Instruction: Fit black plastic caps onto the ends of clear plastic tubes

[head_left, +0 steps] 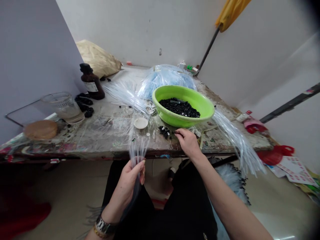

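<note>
A bundle of thin clear plastic tubes [138, 150] is wrapped in my left hand [132, 176], its tips fanned out above my fingers at the table's front edge. One tip carries a small black piece. Fingertips together, my right hand [187, 141] pinches a small dark piece just right of a little pile of black plastic pieces [165, 132] on the tabletop. Behind that pile stands a lime-green basin [160, 111] holding many more black pieces [180, 108]. A shallow white dish [140, 123] lies left of the pile, with a small white disc in front of it.
More clear tubes [172, 78] are heaped behind the basin, and another bunch [237, 143] hangs over the table's right edge. At left are a brown bottle [91, 83], a glass beaker [62, 106] and a round brown block [40, 130]. A metal pole [290, 103] slants at right.
</note>
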Motion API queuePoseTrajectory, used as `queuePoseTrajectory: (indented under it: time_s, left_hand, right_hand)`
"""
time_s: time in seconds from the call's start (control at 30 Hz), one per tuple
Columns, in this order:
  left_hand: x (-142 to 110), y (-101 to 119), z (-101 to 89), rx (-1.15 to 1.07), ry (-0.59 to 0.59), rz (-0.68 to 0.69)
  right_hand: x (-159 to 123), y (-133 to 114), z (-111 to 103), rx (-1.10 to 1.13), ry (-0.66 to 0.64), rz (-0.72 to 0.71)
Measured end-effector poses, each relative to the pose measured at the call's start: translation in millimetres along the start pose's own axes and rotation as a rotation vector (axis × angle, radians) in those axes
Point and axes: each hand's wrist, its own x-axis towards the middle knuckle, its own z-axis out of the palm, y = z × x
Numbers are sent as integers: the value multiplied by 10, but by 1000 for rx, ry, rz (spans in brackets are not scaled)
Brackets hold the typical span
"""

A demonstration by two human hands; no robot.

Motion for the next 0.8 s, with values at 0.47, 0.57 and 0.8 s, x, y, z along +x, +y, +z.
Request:
queuePoseTrajectory:
  time_s: [0.47, 0.57, 0.8]
  left_hand:
    - [42, 74, 20, 168, 4, 88]
    - [57, 87, 15, 175, 0, 99]
    - [77, 123, 14, 122, 51, 91]
  right_hand:
    - [112, -141, 183, -195, -143, 97]
    - [132, -173, 206, -234, -167, 108]
    - [189, -217, 213, -274, -194, 120]
